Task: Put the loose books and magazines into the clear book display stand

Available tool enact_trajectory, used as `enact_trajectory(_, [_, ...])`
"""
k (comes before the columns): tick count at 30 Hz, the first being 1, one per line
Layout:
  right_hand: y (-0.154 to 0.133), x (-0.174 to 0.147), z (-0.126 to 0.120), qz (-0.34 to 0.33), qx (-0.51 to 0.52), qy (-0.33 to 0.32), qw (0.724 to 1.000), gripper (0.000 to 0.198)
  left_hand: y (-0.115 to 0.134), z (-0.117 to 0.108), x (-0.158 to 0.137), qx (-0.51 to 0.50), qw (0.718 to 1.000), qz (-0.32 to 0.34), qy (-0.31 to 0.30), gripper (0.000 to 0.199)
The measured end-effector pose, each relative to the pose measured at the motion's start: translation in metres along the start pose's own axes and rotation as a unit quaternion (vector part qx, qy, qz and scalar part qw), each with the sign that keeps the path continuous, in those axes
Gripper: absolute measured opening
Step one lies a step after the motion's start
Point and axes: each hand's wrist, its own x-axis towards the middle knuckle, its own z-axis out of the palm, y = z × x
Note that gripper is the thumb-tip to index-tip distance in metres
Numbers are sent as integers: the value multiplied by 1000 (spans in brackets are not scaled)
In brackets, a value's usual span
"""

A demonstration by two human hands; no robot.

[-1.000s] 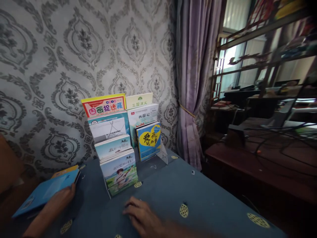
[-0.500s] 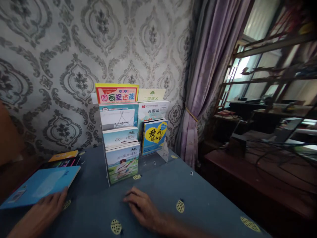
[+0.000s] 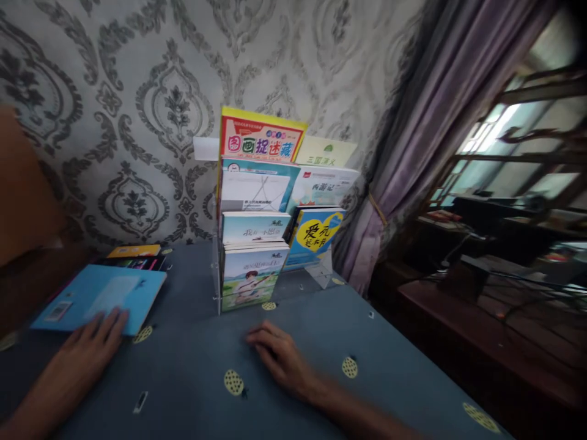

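My left hand (image 3: 87, 351) lies on the near edge of a blue book (image 3: 132, 305), fingers stretched out and flat on its cover. That book rests on other books at the left of the table, among them one with a dark cover (image 3: 142, 263) and one with a yellow cover (image 3: 132, 250). My right hand (image 3: 282, 360) rests on the blue tablecloth (image 3: 192, 391) with loosely bent fingers, the thumb apart, and nothing visible in it. Beyond it stands a clear tiered rack (image 3: 321, 269) full of upright books, with a green illustrated book (image 3: 250, 281) in front.
A brown box-like shape (image 3: 27, 189) is at the left edge. Patterned wallpaper (image 3: 178, 91) covers the wall behind the rack. A purple curtain (image 3: 426, 122) hangs at the right, near a dark shelf unit and a reddish-brown surface (image 3: 481, 342) with black cables.
The view has turned left and down, so the rack appears farther right and higher. My left hand now lies farther over the blue book. My right hand stays on the cloth.
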Motion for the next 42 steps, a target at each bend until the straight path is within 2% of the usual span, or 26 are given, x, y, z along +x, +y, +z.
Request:
enact_trajectory(3, [3, 0, 0, -23, -5, 4, 1000, 25, 20, -35, 5, 67, 998, -8, -18, 59])
enact_trajectory(6, [6, 2, 2, -47, -4, 8, 999, 24, 41, -66, 17, 64, 995, -38, -71, 56])
enact_trajectory(9, [7, 4, 3, -60, -1, 4, 998, 25, 58, -86, 17, 77, 989, -34, -124, 57])
enact_trajectory(13, [1, 3, 2, -61, -5, -18, 998, 29, 88, -107, -5, 108, 981, 5, -164, 55])
enact_trajectory(16, [-4, 1, 0, -58, -20, -41, 997, 33, 112, -122, -25, 105, 983, 27, -149, 51])
enact_trajectory(19, [-8, -2, 2, -60, -14, -70, 996, 35, 136, -141, -36, 55, 991, 56, -109, 45])
enact_trajectory(23, [-16, -5, 8, -57, 64, -103, 991, 66, 173, -176, -29, -110, 993, 40, -27, 29])
enact_trajectory(25, [-20, -6, 11, -32, 136, -108, 984, 66, 190, -199, -19, -213, 977, 3, 1, 24])
enact_trajectory(28, [-23, -8, 12, 60, 264, -124, 955, 46, 203, -235, 2, -366, 927, -82, 23, 24])
enact_trajectory(31, [-26, -9, 10, 148, 380, -106, 907, 45, 200, -258, 27, -486, 849, -192, 84, 25])
enact_trajectory(32, [-28, -9, 9, 162, 410, -94, 892, 45, 197, -260, 34, -533, 807, -228, 109, 25])
enact_trajectory(35, [-37, -11, 3, 177, 475, -73, 859, 46, 189, -248, 52, -681, 647, -302, 165, 28])
enact_trajectory(36, [-39, -11, 1, 180, 486, -71, 852, 46, 189, -240, 56, -711, 602, -318, 176, 31])
enact_trajectory(37, [-42, -11, -1, 184, 494, -72, 847, 47, 189, -231, 58, -728, 571, -332, 183, 34])
enact_trajectory(39, [-44, -11, -5, 190, 499, -79, 842, 46, 193, -215, 58, -737, 541, -359, 188, 39])
enact_trajectory(42, [-44, -10, -9, 183, 502, -102, 839, 44, 204, -198, 52, -734, 530, -381, 188, 42])
